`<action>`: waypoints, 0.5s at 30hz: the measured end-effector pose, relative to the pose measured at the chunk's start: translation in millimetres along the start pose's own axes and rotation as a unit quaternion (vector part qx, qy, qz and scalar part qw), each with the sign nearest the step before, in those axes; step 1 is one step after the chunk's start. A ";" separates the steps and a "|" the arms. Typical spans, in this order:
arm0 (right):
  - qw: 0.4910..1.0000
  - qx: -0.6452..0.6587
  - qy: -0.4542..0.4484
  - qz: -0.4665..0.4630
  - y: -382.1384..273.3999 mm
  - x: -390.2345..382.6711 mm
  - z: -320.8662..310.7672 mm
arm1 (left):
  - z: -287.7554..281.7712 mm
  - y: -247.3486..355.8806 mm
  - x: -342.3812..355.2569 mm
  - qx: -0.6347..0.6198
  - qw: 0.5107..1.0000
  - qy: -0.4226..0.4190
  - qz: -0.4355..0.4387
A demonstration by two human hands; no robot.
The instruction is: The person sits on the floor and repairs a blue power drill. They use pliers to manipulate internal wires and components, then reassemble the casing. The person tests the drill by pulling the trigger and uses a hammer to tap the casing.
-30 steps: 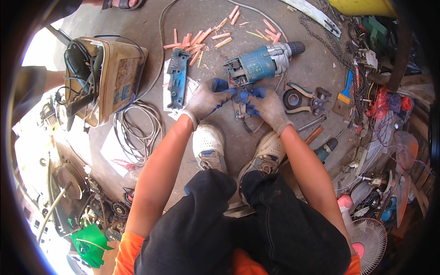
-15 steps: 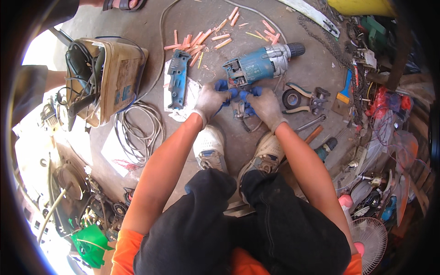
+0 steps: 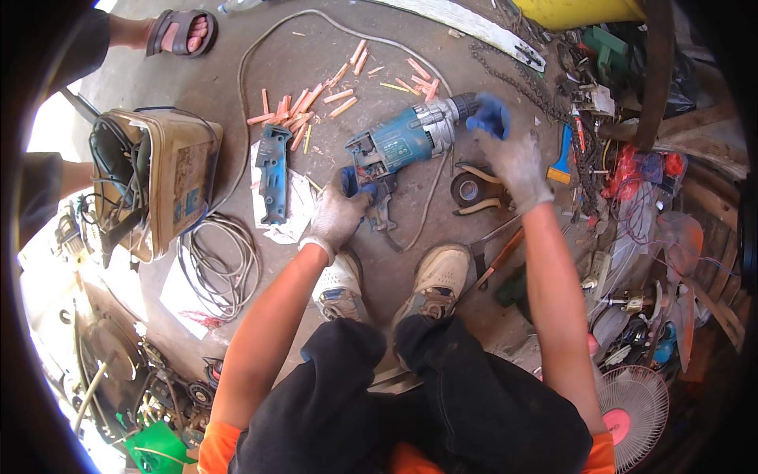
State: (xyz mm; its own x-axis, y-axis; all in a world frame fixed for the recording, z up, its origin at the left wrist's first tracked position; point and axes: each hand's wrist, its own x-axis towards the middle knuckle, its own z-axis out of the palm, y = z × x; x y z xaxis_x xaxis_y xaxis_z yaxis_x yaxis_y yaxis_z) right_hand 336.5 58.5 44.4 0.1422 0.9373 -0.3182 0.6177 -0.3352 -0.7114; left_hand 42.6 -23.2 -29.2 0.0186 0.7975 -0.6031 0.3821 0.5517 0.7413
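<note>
A blue and grey power drill (image 3: 403, 141) lies on the floor before me, with the inside of its handle exposed. My left hand (image 3: 341, 212), in a white glove with blue fingertips, grips the handle end; its fingers partly hide the parts there. My right hand (image 3: 513, 162), gloved alike, is raised beside the chuck (image 3: 464, 105), apart from the handle. Motion smears its fingers, so whether it holds anything does not show. To the left, a blue handle cover (image 3: 274, 175) rests on white paper (image 3: 294, 205). A black tape roll (image 3: 466, 189) sits between the pliers' handles (image 3: 483, 171).
Orange-pink sticks (image 3: 304, 110) are scattered beyond the drill. At left stand a square bucket (image 3: 188, 186) of tools and a coiled cable (image 3: 217, 265). A blue-yellow scraper (image 3: 561, 158), a chain (image 3: 513, 79) and a fan (image 3: 633, 415) lie at right. Another person's sandalled foot (image 3: 183, 33) is top left.
My right hand has left the drill's handle and moved right and away, over by the chuck and pliers. My left hand stays at the handle. The whole view has shifted, showing more of the sandalled foot.
</note>
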 end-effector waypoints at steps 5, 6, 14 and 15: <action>0.947 -0.275 -0.079 -0.145 10.9 36.7 -3.4 | -3.7 11.4 1.5 -0.069 0.997 -0.013 -0.019; 0.954 -0.267 -0.111 -0.079 4.5 33.1 0.1 | -9.9 12.6 5.2 -0.113 0.993 -0.024 -0.026; 0.978 -0.159 -0.069 -0.114 27.3 -5.6 8.2 | -69.4 14.0 19.3 0.011 0.947 -0.195 0.254; 0.977 -0.144 -0.083 -0.136 20.8 -12.6 -0.9 | -70.7 11.6 11.0 -0.067 0.955 -0.222 0.184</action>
State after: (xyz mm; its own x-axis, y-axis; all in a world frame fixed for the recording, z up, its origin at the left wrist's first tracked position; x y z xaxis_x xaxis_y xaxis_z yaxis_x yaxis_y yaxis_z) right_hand 348.3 39.7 34.2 -0.1698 0.9518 -0.2555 0.8111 -0.0123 -0.5848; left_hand -18.1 9.2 -6.4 0.5297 0.7781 -0.3377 0.1535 0.3036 0.9403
